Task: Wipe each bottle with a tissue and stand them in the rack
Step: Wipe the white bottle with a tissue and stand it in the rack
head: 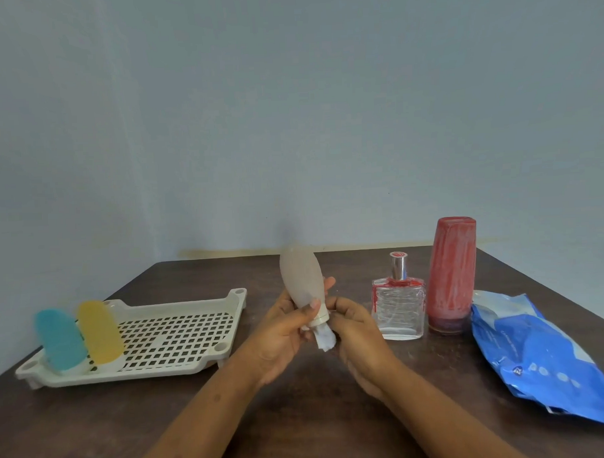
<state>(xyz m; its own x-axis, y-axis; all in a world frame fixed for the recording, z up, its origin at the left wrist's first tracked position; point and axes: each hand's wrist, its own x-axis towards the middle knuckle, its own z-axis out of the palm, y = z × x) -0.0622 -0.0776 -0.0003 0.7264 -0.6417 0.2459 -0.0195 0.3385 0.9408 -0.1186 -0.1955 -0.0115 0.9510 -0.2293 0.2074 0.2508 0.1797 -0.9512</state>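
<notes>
The white bottle [301, 280] is held cap-down, its neck between the fingers of both hands, above the table [300, 417]. The risk, as I judge it, is that the smooth body slips through the left fingers if the right hand tugs the tissue [325, 340] hard round the cap. The left hand [283, 329] grips the neck, thumb across the front and fingers curled behind. The right hand [359, 329] pinches the tissue against the cap, fingers closed tight. Left of the fingers, the rack [195, 364] holds a blue bottle [59, 340] and a yellow bottle [100, 333]. To the right stand a glass bottle [399, 311] and a red bottle [451, 275], not yet racked.
</notes>
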